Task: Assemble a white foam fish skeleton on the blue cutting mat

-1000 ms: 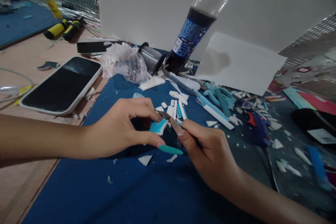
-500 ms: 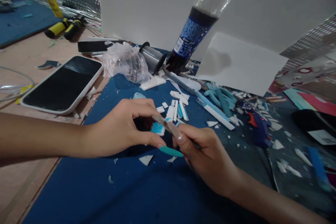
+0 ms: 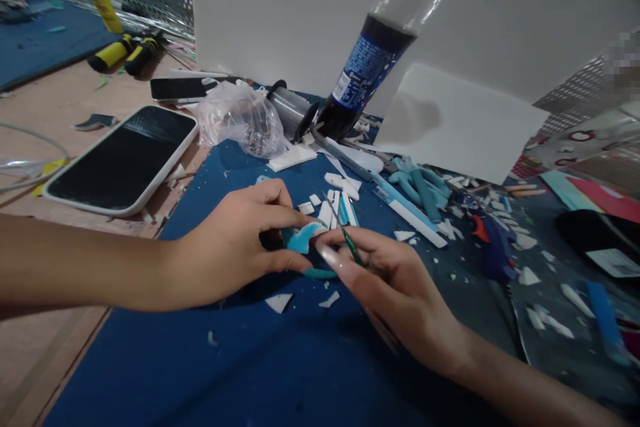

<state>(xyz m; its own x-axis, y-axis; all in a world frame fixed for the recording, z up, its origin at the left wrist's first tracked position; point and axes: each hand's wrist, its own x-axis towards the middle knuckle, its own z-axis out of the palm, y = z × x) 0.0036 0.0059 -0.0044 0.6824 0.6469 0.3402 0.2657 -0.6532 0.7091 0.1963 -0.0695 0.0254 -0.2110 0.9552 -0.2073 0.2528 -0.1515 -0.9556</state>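
My left hand (image 3: 233, 247) pinches a small curved piece of blue and white foam (image 3: 300, 240) between fingers and thumb, low over the blue mat. A long teal shape (image 3: 320, 273), apparently a nail, juts from the thumb tip. In my right hand (image 3: 405, 287) is a craft knife (image 3: 353, 247) with a green handle, its thin blade pointing up and away. The right fingertips are close against the foam piece's right end; whether they touch it I cannot tell. White and blue strips (image 3: 345, 208) lie just beyond.
Left is a phone (image 3: 123, 160) on the tiles. Behind stand a tilted bottle (image 3: 367, 60), a clear bag (image 3: 240, 117) and a spool (image 3: 293, 110). To the right lie teal-handled pliers (image 3: 425, 190), a utility knife (image 3: 410, 213), a glue gun (image 3: 495, 243) and white scraps.
The green knife has turned into view in my right hand, its blade now pointing up. My left hand has tilted the foam piece and raised it slightly between the fingers.
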